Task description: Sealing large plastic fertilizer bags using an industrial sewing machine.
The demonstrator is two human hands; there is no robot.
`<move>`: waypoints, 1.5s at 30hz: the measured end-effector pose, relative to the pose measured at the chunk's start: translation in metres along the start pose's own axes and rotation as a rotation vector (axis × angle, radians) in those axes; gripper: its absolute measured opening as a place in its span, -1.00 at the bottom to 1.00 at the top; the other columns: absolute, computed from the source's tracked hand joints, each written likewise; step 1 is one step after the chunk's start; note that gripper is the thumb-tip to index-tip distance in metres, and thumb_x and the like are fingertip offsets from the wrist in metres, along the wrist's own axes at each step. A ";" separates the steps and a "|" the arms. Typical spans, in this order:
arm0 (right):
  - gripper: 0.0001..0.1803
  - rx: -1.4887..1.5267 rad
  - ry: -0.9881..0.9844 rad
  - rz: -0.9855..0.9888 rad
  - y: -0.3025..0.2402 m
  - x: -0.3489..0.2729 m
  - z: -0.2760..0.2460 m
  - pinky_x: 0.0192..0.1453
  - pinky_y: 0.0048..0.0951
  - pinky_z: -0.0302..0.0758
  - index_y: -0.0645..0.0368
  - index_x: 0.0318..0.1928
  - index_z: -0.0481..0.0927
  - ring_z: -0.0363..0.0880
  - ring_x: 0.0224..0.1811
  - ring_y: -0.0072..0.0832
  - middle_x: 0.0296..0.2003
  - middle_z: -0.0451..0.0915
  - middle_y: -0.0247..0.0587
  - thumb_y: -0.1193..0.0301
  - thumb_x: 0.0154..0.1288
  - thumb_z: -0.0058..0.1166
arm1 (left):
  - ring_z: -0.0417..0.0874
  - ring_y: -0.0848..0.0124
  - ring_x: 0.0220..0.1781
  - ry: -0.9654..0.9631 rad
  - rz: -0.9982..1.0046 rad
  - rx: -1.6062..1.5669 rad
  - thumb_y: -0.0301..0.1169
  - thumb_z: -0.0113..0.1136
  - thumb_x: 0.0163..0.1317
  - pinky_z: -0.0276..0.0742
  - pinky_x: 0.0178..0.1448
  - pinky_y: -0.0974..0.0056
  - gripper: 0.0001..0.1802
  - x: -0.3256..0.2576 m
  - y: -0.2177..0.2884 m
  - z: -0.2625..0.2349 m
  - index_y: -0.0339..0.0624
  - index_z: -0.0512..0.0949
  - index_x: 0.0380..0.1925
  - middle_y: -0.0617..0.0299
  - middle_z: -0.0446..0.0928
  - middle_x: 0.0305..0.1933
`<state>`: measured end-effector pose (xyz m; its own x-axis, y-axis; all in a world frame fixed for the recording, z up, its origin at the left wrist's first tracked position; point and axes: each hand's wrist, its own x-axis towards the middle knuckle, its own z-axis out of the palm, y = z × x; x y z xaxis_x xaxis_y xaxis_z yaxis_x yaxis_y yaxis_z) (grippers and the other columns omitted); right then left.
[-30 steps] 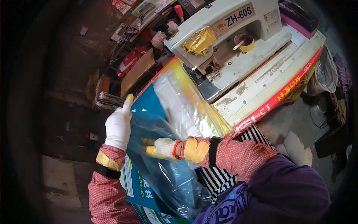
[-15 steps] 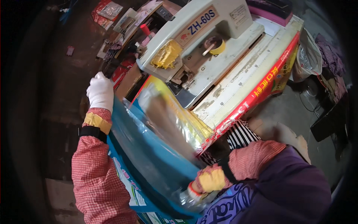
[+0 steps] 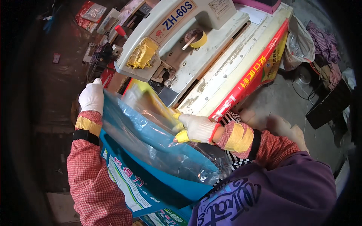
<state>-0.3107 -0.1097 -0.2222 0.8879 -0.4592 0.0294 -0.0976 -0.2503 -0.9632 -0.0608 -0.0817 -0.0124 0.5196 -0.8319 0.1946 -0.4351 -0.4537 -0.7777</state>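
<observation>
My left hand (image 3: 92, 97), in a white knit glove, is closed at the upper left edge of a blue printed sack (image 3: 158, 179). Clear plastic film (image 3: 151, 145), like a liner, lies rumpled across the sack's blue mouth. My right hand (image 3: 196, 128) wears a white glove with yellow fingertips. It reaches in over the film with thumb and fingers apart, pointing left. Just beyond it stands a grey industrial sewing machine (image 3: 169, 41) on a worn white table (image 3: 226, 75). Yellow printed sheeting (image 3: 156, 101) hangs at the table's near left corner.
A tape roll (image 3: 198, 40) with a stick across it rests on the machine bed. Red and yellow printed sheeting (image 3: 252, 71) covers the table's front edge. At the right hang a clear plastic bag (image 3: 299, 47) and checked cloth (image 3: 323, 43). A purple box (image 3: 260, 4) sits at the back.
My right hand has risen from the sack's lower right edge to the film near the table. The left hand keeps its hold; the whole view has shifted slightly, and the sack's mouth appears wider.
</observation>
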 end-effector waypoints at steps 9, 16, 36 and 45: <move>-0.51 0.679 -0.408 0.386 -0.030 -0.010 0.017 -0.35 -0.53 0.47 0.22 0.16 0.33 0.52 -0.41 -0.51 -0.43 0.58 -0.24 0.53 0.18 -0.05 | 0.63 0.08 -0.16 -0.040 -0.011 -0.004 -0.43 -0.15 0.24 0.57 -0.16 0.09 -0.79 -0.004 0.006 0.000 -0.10 0.46 -0.18 -0.02 0.57 -0.20; -0.65 -0.163 -0.525 -0.048 -0.050 0.001 0.016 -0.14 -0.15 0.45 0.22 -0.26 0.54 0.55 -0.22 -0.02 -0.27 0.57 0.06 0.19 0.08 0.08 | 0.54 0.02 0.02 -0.218 -0.133 -0.099 -0.44 -0.11 0.22 0.48 0.04 0.05 -0.72 0.024 -0.030 0.009 -0.22 0.49 -0.11 -0.07 0.56 -0.11; -0.72 0.613 0.035 0.367 0.055 -0.098 -0.031 -0.55 -0.69 0.35 0.13 0.03 0.50 0.39 -0.59 -0.70 -0.44 0.54 -0.44 0.46 0.33 -0.07 | 0.55 0.10 -0.42 0.667 0.396 -0.811 -0.54 0.03 -0.04 0.48 -0.37 0.14 -0.78 0.004 0.147 0.161 -0.05 0.51 -0.34 0.15 0.50 -0.35; -0.69 0.442 0.068 1.087 -0.010 -0.068 -0.056 -0.72 -0.59 0.23 0.27 -0.41 0.59 0.33 -0.76 -0.65 -0.73 0.41 -0.36 0.26 0.30 0.01 | 0.56 0.06 -0.27 0.351 0.481 -0.795 -0.47 0.09 -0.01 0.50 -0.23 0.12 -0.76 0.006 0.135 0.138 -0.02 0.57 -0.28 0.05 0.54 -0.28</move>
<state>-0.3957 -0.1238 -0.2000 0.4062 -0.2972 -0.8641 -0.6131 0.6126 -0.4989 -0.0151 -0.1045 -0.1986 -0.0327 -0.9729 0.2291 -0.9757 -0.0186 -0.2184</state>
